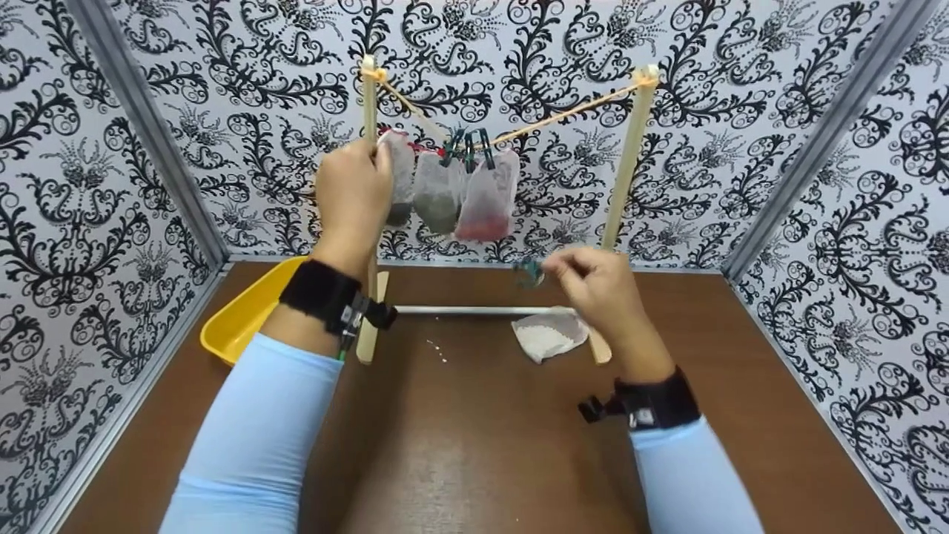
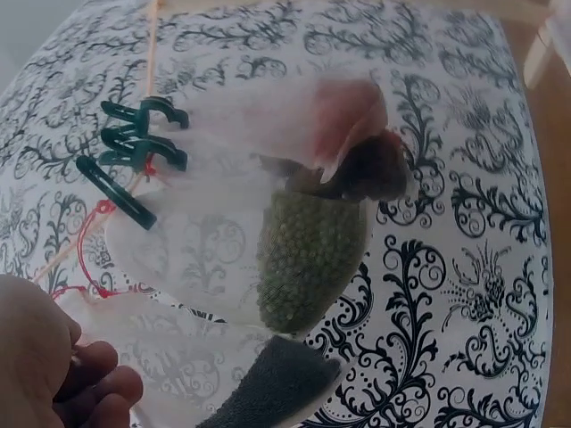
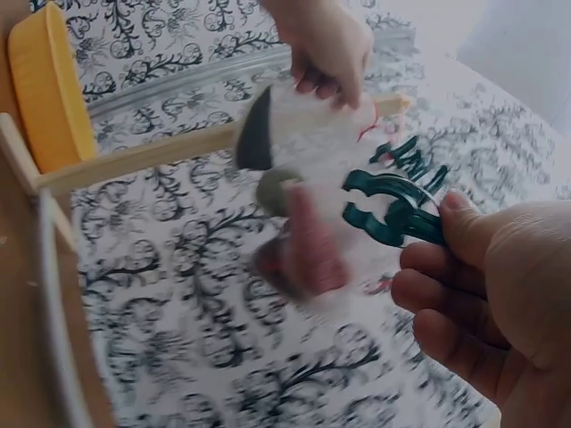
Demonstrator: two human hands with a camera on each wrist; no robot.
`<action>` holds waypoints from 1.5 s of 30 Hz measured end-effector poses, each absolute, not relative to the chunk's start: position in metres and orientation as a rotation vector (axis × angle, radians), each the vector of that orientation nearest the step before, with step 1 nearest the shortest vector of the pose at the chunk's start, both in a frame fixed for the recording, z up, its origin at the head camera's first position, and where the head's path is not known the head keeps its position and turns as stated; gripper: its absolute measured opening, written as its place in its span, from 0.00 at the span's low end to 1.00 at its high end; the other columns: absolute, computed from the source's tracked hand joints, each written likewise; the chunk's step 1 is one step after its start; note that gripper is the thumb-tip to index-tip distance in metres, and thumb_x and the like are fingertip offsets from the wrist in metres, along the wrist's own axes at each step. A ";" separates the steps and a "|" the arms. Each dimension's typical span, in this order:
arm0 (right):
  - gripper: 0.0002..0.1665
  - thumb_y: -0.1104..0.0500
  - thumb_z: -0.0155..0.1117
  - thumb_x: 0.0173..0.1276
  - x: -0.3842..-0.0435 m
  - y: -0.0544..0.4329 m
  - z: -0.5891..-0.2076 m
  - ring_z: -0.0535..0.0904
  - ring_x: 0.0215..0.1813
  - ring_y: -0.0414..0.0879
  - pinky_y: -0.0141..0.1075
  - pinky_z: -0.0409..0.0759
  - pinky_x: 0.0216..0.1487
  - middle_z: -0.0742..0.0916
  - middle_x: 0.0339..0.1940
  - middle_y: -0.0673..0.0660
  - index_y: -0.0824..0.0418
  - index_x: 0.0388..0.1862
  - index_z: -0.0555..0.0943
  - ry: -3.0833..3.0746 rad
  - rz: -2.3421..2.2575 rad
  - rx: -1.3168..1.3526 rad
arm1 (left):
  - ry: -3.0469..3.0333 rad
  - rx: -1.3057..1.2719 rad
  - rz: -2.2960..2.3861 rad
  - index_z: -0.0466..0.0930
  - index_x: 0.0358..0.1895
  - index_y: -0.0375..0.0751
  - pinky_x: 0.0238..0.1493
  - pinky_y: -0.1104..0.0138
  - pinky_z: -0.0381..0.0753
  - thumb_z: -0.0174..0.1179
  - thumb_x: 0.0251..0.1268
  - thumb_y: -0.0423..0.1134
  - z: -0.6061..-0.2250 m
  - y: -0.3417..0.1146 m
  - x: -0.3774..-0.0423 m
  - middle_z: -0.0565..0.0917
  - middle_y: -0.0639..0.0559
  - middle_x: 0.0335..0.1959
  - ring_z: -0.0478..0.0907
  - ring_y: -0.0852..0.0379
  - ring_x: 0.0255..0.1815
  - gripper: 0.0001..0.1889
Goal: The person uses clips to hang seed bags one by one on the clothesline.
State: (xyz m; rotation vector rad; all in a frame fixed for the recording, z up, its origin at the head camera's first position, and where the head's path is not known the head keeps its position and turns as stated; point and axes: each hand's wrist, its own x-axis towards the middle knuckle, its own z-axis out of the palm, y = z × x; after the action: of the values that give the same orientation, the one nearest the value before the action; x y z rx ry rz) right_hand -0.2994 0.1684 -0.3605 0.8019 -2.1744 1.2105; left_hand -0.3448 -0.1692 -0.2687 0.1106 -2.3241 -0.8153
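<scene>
My left hand (image 1: 354, 196) pinches the top of a sheer drawstring bag (image 2: 268, 383) with dark grains in its bottom, close to the left post. Between the thumb and fingers of my right hand (image 1: 602, 285) is a green spring clip (image 3: 393, 205), its jaws pointing toward the hanging bags in the right wrist view. Several green clips (image 2: 143, 134) sit bunched on the sagging cord (image 1: 567, 113). From them hang a bag of green beans (image 2: 308, 259) and a bag with pinkish-red contents (image 1: 485, 215). A dark-filled bag (image 2: 379, 169) partly shows behind these.
Two wooden posts, left (image 1: 370, 104) and right (image 1: 630, 159), hold up the cord, with a pale rod (image 1: 474, 310) low between them. A bag of white grains (image 1: 547, 337) lies by the right foot. At left stands a yellow tray (image 1: 241, 315); white bits dot the brown table (image 1: 445, 445).
</scene>
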 end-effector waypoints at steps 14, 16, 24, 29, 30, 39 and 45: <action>0.15 0.52 0.66 0.87 -0.356 0.089 -0.200 0.85 0.41 0.40 0.28 0.86 0.48 0.95 0.46 0.55 0.61 0.51 0.91 -2.280 1.105 0.613 | -2.356 -0.022 -0.823 0.90 0.51 0.37 0.43 0.55 0.89 0.54 0.94 0.49 -0.249 -0.146 -0.358 0.94 0.37 0.49 0.88 0.42 0.41 0.20; 0.16 0.50 0.65 0.87 -0.362 0.076 -0.192 0.84 0.40 0.38 0.28 0.87 0.49 0.96 0.49 0.56 0.61 0.54 0.91 -2.351 1.031 0.607 | -2.368 -0.042 -0.808 0.89 0.52 0.38 0.46 0.54 0.90 0.55 0.94 0.49 -0.250 -0.142 -0.358 0.94 0.37 0.50 0.89 0.41 0.44 0.19; 0.17 0.46 0.66 0.85 -0.377 0.040 -0.189 0.84 0.40 0.36 0.26 0.86 0.48 0.97 0.53 0.51 0.55 0.55 0.93 -2.467 0.809 0.568 | -2.407 -0.084 -0.793 0.89 0.51 0.39 0.50 0.49 0.90 0.56 0.93 0.50 -0.254 -0.137 -0.360 0.93 0.38 0.50 0.90 0.39 0.47 0.18; 0.14 0.48 0.68 0.84 -0.382 0.028 -0.192 0.89 0.48 0.40 0.29 0.89 0.53 0.96 0.54 0.51 0.54 0.54 0.93 -2.520 0.814 0.617 | -2.420 -0.108 -0.740 0.89 0.52 0.40 0.55 0.48 0.90 0.56 0.92 0.51 -0.255 -0.141 -0.358 0.93 0.40 0.50 0.90 0.38 0.50 0.19; 0.15 0.48 0.68 0.84 -0.382 0.027 -0.192 0.90 0.49 0.41 0.29 0.89 0.55 0.96 0.56 0.51 0.54 0.57 0.92 -2.538 0.811 0.630 | -2.422 -0.117 -0.723 0.89 0.53 0.39 0.56 0.47 0.91 0.56 0.93 0.51 -0.256 -0.142 -0.358 0.93 0.40 0.51 0.91 0.38 0.50 0.19; 0.31 0.42 0.68 0.83 -0.383 0.028 -0.196 0.82 0.70 0.44 0.34 0.81 0.77 0.91 0.69 0.47 0.46 0.81 0.81 -2.647 0.680 0.676 | -2.460 -0.093 -0.703 0.88 0.55 0.40 0.59 0.44 0.91 0.55 0.93 0.49 -0.265 -0.150 -0.360 0.93 0.38 0.53 0.91 0.34 0.54 0.17; 0.34 0.40 0.67 0.84 -0.373 0.040 -0.199 0.77 0.82 0.45 0.34 0.72 0.87 0.85 0.80 0.48 0.47 0.83 0.79 -2.572 0.658 0.744 | -2.423 -0.085 -0.730 0.89 0.60 0.41 0.59 0.43 0.91 0.59 0.91 0.47 -0.276 -0.150 -0.356 0.93 0.39 0.56 0.91 0.34 0.55 0.15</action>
State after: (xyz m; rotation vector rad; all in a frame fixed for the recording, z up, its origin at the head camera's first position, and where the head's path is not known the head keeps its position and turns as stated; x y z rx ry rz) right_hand -0.3727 0.0397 -0.1990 0.7445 -2.5722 0.6578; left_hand -0.3560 -0.1504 -0.2764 -0.0854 -2.4227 -0.7304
